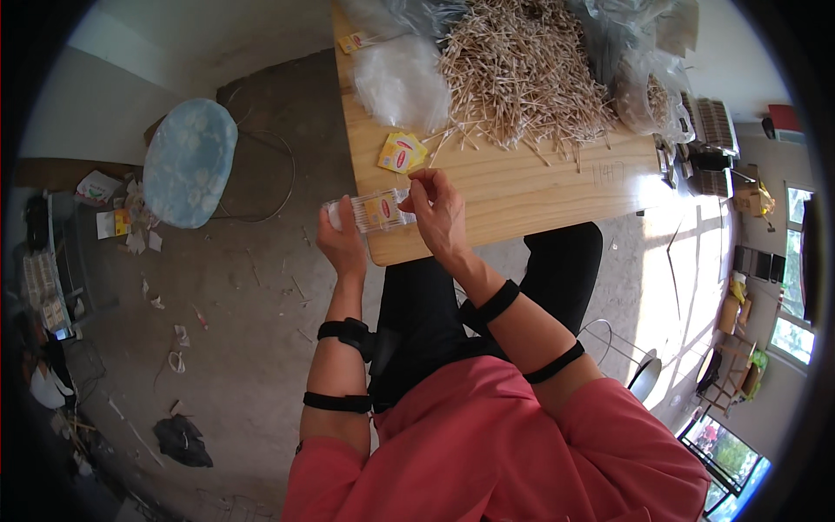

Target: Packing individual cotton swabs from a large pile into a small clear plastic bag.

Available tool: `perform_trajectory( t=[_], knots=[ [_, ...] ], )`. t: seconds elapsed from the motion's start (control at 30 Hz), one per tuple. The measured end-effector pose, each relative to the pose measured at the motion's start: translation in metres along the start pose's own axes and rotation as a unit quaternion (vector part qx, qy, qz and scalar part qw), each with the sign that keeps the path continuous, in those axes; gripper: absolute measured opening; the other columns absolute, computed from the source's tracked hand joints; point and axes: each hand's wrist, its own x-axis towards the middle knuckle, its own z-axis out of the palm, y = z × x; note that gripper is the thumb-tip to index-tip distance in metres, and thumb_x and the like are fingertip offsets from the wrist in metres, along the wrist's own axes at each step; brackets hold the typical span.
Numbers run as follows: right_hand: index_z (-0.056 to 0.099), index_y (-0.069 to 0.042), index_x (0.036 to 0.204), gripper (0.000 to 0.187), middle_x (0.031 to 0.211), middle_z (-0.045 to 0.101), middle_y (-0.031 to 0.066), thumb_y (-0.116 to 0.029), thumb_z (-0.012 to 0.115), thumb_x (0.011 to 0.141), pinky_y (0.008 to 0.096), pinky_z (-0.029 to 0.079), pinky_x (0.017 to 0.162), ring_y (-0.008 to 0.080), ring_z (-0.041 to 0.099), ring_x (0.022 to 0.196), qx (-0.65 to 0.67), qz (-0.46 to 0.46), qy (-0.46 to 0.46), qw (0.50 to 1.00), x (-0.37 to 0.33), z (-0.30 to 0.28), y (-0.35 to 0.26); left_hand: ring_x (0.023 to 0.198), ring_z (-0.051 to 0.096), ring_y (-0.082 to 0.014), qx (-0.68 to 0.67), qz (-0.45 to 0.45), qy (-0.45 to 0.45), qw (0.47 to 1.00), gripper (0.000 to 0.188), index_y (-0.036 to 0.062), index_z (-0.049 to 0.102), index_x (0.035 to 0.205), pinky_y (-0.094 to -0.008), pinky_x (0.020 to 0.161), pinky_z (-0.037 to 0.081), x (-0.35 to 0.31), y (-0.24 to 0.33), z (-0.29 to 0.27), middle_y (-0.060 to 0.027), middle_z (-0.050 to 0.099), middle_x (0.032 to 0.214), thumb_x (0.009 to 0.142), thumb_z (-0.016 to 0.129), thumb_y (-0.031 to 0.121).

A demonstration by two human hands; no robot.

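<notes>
Over the table's near left corner I hold a clear plastic packet of cotton swabs with a yellow and red card inside. My left hand grips its left end, thumb on top. At the other end, my right hand pinches the packet's edge between thumb and fingers. Just beyond the packet lie a few yellow cards. Behind them is a stack of clear plastic bags. A large heap of loose cotton swabs covers the table's far middle.
The wooden table has its corner by my knees. A bulging clear bag stands at its right side. To the left is a stool with a pale blue cushion. Paper scraps and a black plastic bag lie on the floor.
</notes>
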Motion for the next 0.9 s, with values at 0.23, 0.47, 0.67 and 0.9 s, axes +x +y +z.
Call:
perform_trajectory(
  t=[0.23, 0.47, 0.67, 0.9],
  knots=[
    [0.06, 0.005, 0.099, 0.014, 0.08, 0.067, 0.0119, -0.008, 0.058, 0.095, 0.0307, 0.058, 0.061, 0.0158, 0.065, 0.069, -0.046, 0.024, -0.002, 0.999, 0.003, 0.005, 0.013, 0.069, 0.061, -0.0126, -0.002, 0.005, -0.003, 1.0, 0.029, 0.0005, 0.06, 0.088, -0.0304, 0.062, 0.048, -0.001, 0.005, 0.004, -0.007, 0.067, 0.077, 0.098, 0.063, 0.027],
    [0.06, 0.005, 0.099, 0.017, 0.08, 0.067, 0.0139, -0.012, 0.061, 0.094, 0.0318, 0.056, 0.06, 0.018, 0.066, 0.066, 0.005, 0.053, 0.015, 0.998, -0.003, 0.009, 0.009, 0.07, 0.062, -0.0129, -0.002, -0.004, -0.012, 1.0, 0.03, 0.0006, 0.06, 0.089, -0.0311, 0.062, 0.048, -0.001, 0.006, 0.001, -0.0072, 0.067, 0.077, 0.098, 0.063, 0.029],
    [0.062, 0.004, 0.097, 0.017, 0.077, 0.067, 0.0137, -0.013, 0.063, 0.093, 0.0318, 0.054, 0.06, 0.0175, 0.066, 0.066, -0.013, 0.051, 0.01, 0.999, -0.002, 0.014, 0.011, 0.071, 0.059, -0.0112, -0.01, -0.002, -0.002, 1.0, 0.031, 0.0005, 0.062, 0.09, -0.0302, 0.064, 0.048, -0.001, 0.009, 0.001, -0.0054, 0.066, 0.078, 0.097, 0.065, 0.03],
    [0.063, 0.003, 0.097, 0.014, 0.078, 0.068, 0.0153, -0.01, 0.061, 0.092, 0.0337, 0.053, 0.063, 0.0205, 0.066, 0.067, -0.027, 0.013, 0.012, 0.999, -0.003, 0.011, 0.019, 0.076, 0.062, -0.0132, -0.008, -0.019, -0.026, 0.999, 0.028, 0.0007, 0.061, 0.094, -0.0311, 0.066, 0.049, 0.0, 0.005, 0.005, -0.0072, 0.067, 0.083, 0.098, 0.063, 0.029]
  ],
)
